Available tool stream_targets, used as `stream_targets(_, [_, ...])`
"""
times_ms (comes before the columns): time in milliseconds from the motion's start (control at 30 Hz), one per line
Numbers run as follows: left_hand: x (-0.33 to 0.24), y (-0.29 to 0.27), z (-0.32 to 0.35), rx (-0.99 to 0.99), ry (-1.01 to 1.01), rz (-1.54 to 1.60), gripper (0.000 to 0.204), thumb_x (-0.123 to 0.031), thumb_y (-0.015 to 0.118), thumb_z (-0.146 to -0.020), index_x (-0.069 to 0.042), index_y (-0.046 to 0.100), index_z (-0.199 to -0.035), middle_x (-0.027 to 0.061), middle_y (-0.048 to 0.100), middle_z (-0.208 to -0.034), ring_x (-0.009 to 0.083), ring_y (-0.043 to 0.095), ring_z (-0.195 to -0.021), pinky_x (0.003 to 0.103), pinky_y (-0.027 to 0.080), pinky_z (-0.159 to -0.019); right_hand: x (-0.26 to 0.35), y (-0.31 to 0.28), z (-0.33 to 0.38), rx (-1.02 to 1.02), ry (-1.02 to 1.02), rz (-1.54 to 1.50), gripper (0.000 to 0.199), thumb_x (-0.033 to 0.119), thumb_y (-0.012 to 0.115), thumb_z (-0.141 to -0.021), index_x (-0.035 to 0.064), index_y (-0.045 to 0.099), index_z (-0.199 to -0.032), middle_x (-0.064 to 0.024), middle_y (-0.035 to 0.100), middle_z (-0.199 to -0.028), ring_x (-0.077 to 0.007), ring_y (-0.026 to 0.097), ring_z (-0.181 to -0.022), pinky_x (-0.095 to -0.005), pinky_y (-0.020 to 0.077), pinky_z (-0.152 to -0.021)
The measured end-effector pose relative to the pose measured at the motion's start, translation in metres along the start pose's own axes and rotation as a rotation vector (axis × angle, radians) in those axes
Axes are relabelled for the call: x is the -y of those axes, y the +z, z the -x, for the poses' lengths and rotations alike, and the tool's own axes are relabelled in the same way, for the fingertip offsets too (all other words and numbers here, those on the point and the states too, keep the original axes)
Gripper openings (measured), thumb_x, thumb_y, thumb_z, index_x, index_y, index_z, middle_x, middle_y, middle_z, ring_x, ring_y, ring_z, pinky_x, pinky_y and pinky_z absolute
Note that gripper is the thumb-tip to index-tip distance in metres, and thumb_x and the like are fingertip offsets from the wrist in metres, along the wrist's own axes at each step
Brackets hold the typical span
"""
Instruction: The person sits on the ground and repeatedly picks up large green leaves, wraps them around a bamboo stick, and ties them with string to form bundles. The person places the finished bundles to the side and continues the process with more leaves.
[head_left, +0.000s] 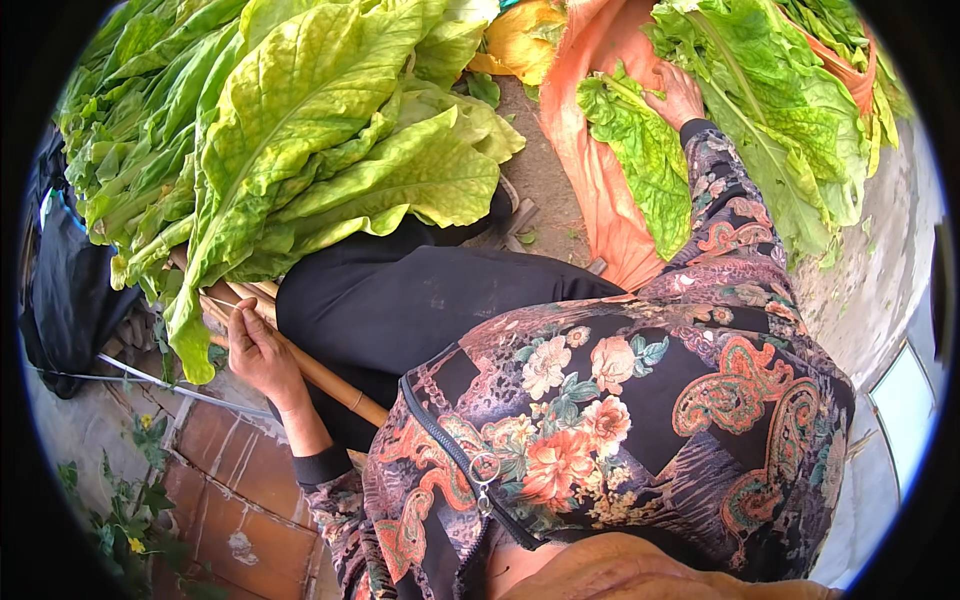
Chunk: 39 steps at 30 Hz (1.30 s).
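My left hand (262, 352) is closed in a pinch on a thin pale string (222, 302), beside a bamboo pole (335, 382) that slants across my lap. Just above it, large yellow-green leaves (300, 130) lie in a thick layer, and one leaf tip hangs past the hand. On the right, my outstretched right hand (678, 98) has its fingers curled at the stem end of a green leaf (640, 150). That leaf droops over orange mesh cloth (588, 190). Beside this hand lie more broad green leaves (775, 100); its fingertips are partly hidden.
My legs in black trousers (430, 295) lie between the two leaf heaps. At the left are a dark bag (70, 290), a white rod (180, 388), brown floor tiles (250, 540) and a plant with yellow flowers (130, 500). An orange-yellow leaf (525, 40) lies at the far side.
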<state>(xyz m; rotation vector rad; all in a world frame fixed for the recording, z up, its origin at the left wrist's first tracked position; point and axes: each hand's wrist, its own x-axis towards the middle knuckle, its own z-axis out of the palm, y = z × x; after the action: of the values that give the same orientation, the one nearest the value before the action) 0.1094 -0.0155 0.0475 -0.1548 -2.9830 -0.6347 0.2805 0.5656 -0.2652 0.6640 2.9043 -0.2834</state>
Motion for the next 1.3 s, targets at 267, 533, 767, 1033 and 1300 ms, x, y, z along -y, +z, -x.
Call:
stream_targets(267, [-0.005, 0.000, -0.004, 0.022, 0.062, -0.112, 0.019, -0.012, 0.051, -0.095, 0.000, 0.065, -0.097, 0.0075, 0.065, -0.077, 0.0128, 0.058, -0.063, 0.027, 0.046, -0.059, -0.013, 0.034, 0.015, -0.029, 0.022, -0.058, 0.054, 0.027, 0.068, -0.073, 0.0076, 0.047, -0.119, -0.0157, 0.058, -0.110, -0.0349, 0.053, -0.107, -0.0409, 0.0429, -0.091])
stream_targets(533, [-0.002, 0.003, -0.002, -0.002, 0.065, -0.134, 0.018, -0.011, 0.050, -0.095, 0.001, 0.064, -0.098, 0.0104, 0.067, -0.083, 0.0185, 0.062, -0.069, 0.029, 0.049, -0.064, 0.027, 0.014, 0.014, 0.458, 0.145, 0.083, 0.062, 0.027, 0.071, -0.071, 0.0103, 0.047, -0.125, -0.0183, 0.049, -0.122, -0.0348, 0.056, -0.106, -0.0441, 0.0464, -0.089])
stream_targets(767, [0.007, 0.009, -0.006, -0.044, 0.141, -0.123, 0.018, -0.012, 0.053, -0.094, 0.000, 0.065, -0.100, 0.0098, 0.067, -0.084, 0.0165, 0.061, -0.070, 0.028, 0.048, -0.066, 0.021, 0.027, 0.019, 0.560, 0.157, -0.024, 0.076, 0.026, 0.076, -0.067, 0.0133, 0.043, -0.134, -0.0151, 0.047, -0.128, -0.0327, 0.051, -0.116, -0.0410, 0.0422, -0.098])
stream_targets(1033, [0.011, 0.018, -0.007, -0.069, 0.125, -0.055, 0.014, -0.009, 0.053, -0.092, -0.002, 0.065, -0.097, 0.0097, 0.065, -0.080, 0.0194, 0.060, -0.065, 0.030, 0.047, -0.060, 0.035, 0.031, 0.021, 0.555, 0.179, 0.149, 0.059, 0.031, 0.076, -0.069, 0.0239, 0.056, -0.123, -0.0105, 0.056, -0.120, -0.0292, 0.057, -0.109, -0.0430, 0.0446, -0.091])
stream_targets(1300, [0.025, 0.022, -0.011, 0.009, 0.051, -0.024, 0.015, -0.011, 0.055, -0.092, -0.003, 0.065, -0.099, 0.0123, 0.066, -0.079, 0.0221, 0.062, -0.064, 0.031, 0.047, -0.059, 0.025, -0.021, 0.040, 0.105, 0.190, -0.055, 0.036, 0.026, 0.071, -0.075, 0.0086, 0.060, -0.104, -0.0146, 0.060, -0.094, -0.0345, 0.059, -0.088, -0.0421, 0.0468, -0.076])
